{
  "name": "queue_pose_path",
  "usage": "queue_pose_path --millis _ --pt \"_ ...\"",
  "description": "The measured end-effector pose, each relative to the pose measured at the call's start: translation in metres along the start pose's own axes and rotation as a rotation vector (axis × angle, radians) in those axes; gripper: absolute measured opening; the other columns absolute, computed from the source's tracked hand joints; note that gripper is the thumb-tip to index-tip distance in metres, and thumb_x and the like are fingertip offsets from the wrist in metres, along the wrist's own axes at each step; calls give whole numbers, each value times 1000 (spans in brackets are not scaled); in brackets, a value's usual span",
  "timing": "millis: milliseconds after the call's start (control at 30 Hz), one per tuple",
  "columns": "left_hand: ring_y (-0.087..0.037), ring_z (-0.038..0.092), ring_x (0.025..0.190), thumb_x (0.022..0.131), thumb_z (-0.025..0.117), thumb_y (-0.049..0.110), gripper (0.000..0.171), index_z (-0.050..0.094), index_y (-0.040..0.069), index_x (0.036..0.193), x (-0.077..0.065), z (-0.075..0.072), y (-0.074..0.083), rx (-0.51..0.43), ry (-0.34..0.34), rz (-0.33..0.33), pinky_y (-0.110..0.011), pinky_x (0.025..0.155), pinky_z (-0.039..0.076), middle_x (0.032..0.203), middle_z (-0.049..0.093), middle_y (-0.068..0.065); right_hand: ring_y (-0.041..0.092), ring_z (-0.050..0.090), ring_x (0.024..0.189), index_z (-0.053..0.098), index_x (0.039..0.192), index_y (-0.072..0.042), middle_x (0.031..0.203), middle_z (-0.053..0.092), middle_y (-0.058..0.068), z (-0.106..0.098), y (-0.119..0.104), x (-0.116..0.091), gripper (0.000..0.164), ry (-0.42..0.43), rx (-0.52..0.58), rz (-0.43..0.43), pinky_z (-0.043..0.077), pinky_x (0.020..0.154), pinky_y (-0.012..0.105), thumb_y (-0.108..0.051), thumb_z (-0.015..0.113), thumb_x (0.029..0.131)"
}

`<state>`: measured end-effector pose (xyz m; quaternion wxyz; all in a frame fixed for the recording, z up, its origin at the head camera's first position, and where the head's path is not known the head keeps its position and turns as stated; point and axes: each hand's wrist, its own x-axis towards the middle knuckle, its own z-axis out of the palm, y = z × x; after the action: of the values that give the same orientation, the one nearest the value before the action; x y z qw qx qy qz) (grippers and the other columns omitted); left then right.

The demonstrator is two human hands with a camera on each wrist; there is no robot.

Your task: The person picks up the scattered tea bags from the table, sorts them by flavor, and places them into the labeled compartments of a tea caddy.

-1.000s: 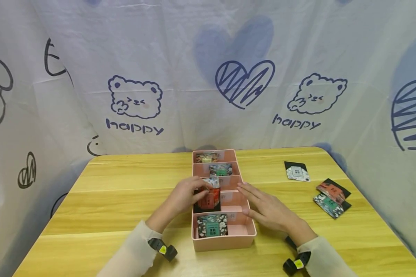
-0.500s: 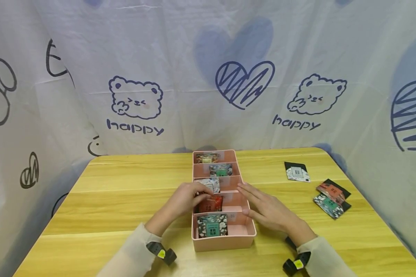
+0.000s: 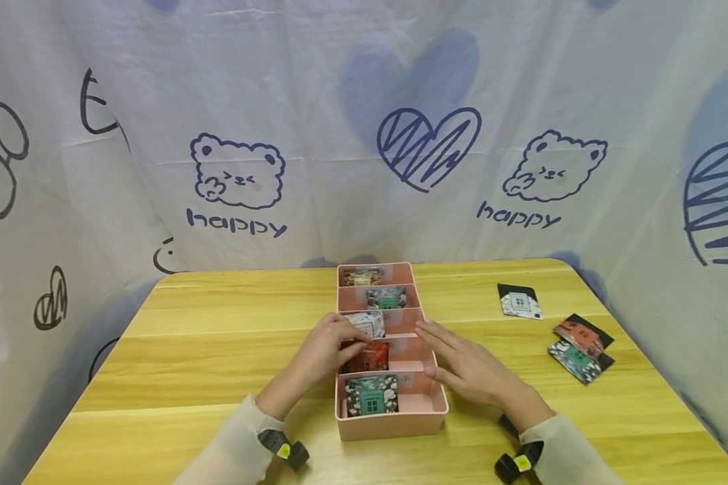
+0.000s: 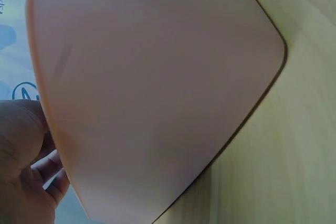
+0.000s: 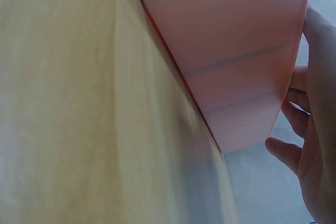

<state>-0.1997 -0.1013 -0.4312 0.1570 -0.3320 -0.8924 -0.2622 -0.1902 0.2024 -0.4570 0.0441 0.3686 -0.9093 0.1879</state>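
A long pink divided box point(image 3: 391, 424) stands on the table, with one tea sachet or more showing in each compartment. My left hand point(image 3: 324, 347) reaches over its left wall and pinches the upper edge of a red tea sachet point(image 3: 373, 357), which sits low in the second compartment from the front. The fingertips partly cover that sachet; in the left wrist view the box wall hides them. My right hand point(image 3: 476, 367) rests straight fingers against the right rim and holds nothing. A green-labelled floral sachet point(image 3: 372, 396) lies in the front compartment, and a white one point(image 3: 370, 325) just behind the red.
On the table point(image 3: 218, 316) to the right lie a black-and-white sachet point(image 3: 520, 301), a red-and-black sachet point(image 3: 582, 335) and a green-labelled sachet point(image 3: 576, 360) partly under it. A printed curtain point(image 3: 340, 202) hangs behind the table.
The red sachet has gone from upright over the compartment down into it, uncovering the white sachet behind. My left hand has shifted only slightly lately; the right hand has stayed put.
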Motion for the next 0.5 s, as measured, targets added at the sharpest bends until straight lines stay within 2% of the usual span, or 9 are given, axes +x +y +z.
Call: queue_pose_path --millis 267,500 --pt "-19 56 99 88 74 16 9 79 17 95 -2 -3 2 -49 -33 -80 -41 88 47 95 72 3 27 26 145 28 156 -16 161 21 2 1 0 0 64 11 -6 0 36 108 55 -38 52 101" --pt "-18 58 93 87 75 16 7 79 16 93 -2 0 0 -21 -14 -57 -40 85 48 92 71 3 28 26 144 29 156 -15 161 21 2 0 0 0 64 6 -5 -3 38 107 55 -39 51 101"
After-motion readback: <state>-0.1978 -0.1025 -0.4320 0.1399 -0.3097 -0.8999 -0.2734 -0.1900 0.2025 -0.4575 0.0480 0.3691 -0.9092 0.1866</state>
